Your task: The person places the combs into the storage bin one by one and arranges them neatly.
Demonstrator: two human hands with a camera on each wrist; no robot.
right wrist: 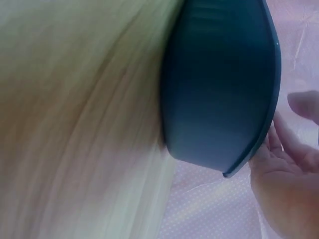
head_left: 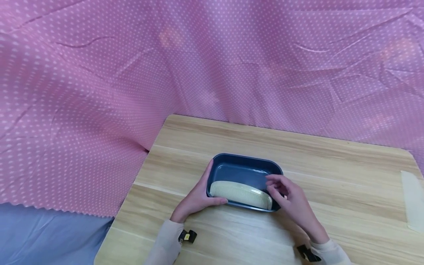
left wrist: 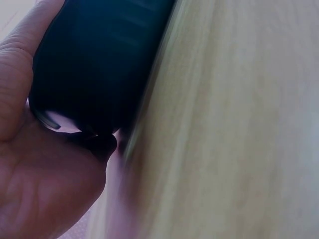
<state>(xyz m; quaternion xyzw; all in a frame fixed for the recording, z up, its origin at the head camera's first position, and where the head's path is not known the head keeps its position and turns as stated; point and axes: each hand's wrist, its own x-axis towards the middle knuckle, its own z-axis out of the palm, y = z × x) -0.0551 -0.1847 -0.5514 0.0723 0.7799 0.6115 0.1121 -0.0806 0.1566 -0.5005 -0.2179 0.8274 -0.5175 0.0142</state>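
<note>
A dark blue plastic box (head_left: pixel 243 173) with rounded corners stands on the wooden table. Inside it, along the near wall, leans a cream comb (head_left: pixel 241 192) with its teeth toward me. My left hand (head_left: pixel 200 197) grips the left end of the box, thumb along the near side and fingers around the far left corner. In the left wrist view the box's outer wall (left wrist: pixel 94 59) lies against that palm. Over the box's right end is my right hand (head_left: pixel 291 198), fingers loosely bent, holding nothing. The right wrist view shows its fingers beside the box rim (right wrist: pixel 275 94).
Another cream comb (head_left: pixel 412 200) lies at the table's far right, near the edge. The wooden table (head_left: pixel 341 165) runs back to a pink dotted cloth (head_left: pixel 232 66) hanging behind it and at the left. A blue cloth (head_left: pixel 49 235) shows at lower left.
</note>
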